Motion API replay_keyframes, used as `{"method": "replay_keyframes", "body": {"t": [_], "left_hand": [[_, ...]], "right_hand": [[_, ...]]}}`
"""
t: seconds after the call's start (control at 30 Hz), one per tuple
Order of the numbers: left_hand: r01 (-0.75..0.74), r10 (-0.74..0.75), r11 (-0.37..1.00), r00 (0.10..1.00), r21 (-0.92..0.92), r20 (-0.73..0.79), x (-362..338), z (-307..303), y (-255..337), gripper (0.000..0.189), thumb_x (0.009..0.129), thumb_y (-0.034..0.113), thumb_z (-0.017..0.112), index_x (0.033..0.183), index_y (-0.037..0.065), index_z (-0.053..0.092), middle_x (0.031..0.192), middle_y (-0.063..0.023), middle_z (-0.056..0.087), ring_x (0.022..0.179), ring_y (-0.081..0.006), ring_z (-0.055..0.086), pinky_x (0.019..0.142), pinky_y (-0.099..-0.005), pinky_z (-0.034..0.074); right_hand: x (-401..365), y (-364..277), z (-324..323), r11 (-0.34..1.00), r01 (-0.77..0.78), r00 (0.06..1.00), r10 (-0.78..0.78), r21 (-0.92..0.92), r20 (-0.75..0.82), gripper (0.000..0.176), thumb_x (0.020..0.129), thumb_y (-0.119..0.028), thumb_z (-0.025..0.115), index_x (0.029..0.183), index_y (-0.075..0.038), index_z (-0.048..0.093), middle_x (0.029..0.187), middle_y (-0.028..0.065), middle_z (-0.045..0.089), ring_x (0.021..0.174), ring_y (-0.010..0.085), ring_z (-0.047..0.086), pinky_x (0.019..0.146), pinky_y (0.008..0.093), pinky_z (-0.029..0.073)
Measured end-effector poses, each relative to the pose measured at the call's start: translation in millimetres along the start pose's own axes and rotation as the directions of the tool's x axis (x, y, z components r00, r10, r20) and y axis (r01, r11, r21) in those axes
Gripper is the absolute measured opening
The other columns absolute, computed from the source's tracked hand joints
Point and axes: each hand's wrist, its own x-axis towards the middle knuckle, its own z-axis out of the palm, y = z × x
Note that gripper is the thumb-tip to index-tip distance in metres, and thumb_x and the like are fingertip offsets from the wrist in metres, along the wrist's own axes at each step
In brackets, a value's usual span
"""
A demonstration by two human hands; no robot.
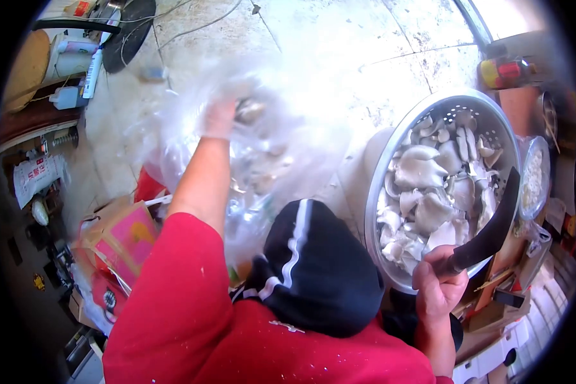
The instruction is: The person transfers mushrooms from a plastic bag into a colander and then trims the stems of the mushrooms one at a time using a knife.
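Observation:
A clear plastic bag [269, 153] with mushrooms inside lies on the floor, smeared by motion. My left hand [219, 118] reaches into or over it, beside a greyish mushroom piece [249, 110]; its fingers are blurred. At the right, a metal colander [372, 211] holds a pile of grey-white oyster mushrooms [429, 192]. My right hand [440, 285] is closed round the handle of a dark-bladed knife [489, 237], whose blade points up and to the right over the colander's near right edge.
A cardboard box [125, 233] stands at the left. Bottles [73, 57] and a round dark disc [129, 35] are at the upper left. Beyond the colander sit a bowl of pale pieces [534, 179] and a red and yellow object [505, 72].

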Motion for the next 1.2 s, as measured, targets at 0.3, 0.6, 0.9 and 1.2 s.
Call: {"method": "replay_keyframes", "body": {"t": [0.3,0.6,0.9,1.2], "left_hand": [[0.047,-0.036,0.904,0.999,-0.425,0.034,-6,5,13,0.029,0.092,0.036,0.053,0.106,0.011,0.059,0.089,-0.0062,0.063,0.074,-0.0209,0.062,0.060,-0.0340,0.053],[-0.088,0.089,0.968,0.996,-0.234,-0.007,55,-5,-68,0.030,0.092,0.037,0.051,0.108,0.013,0.058,0.087,-0.0040,0.064,0.066,-0.0166,0.061,0.055,-0.0284,0.050],[0.159,-0.142,0.860,0.987,-0.485,0.071,23,-5,-2,0.026,0.090,0.034,0.057,0.096,0.010,0.064,0.082,-0.0081,0.064,0.065,-0.0160,0.060,0.058,-0.0281,0.051],[0.224,-0.170,0.830,0.974,-0.510,0.151,-6,-13,55,0.029,0.086,0.029,0.059,0.110,0.013,0.060,0.097,-0.0114,0.063,0.081,-0.0224,0.056,0.072,-0.0343,0.048]], "right_hand": [[19,-1,12,0.994,-0.097,0.995,0.098,-0.044,0.016,0.012,0.079,0.004,0.067,0.085,0.000,0.057,0.077,0.0019,0.055,0.063,0.0078,0.050,0.059,0.0215,0.040],[24,3,17,0.990,-0.114,0.993,0.115,-0.086,0.008,0.014,0.079,0.004,0.067,0.089,-0.001,0.060,0.071,-0.0009,0.054,0.063,0.0064,0.047,0.060,0.0206,0.039],[28,6,15,0.990,-0.117,0.992,0.119,-0.083,0.031,0.014,0.080,0.005,0.066,0.091,0.001,0.060,0.072,0.0003,0.056,0.064,0.0079,0.050,0.062,0.0217,0.042],[34,4,19,0.981,-0.160,0.985,0.166,-0.110,0.051,0.013,0.081,0.004,0.065,0.090,0.000,0.058,0.071,0.0017,0.058,0.065,0.0094,0.054,0.062,0.0230,0.044]]}}
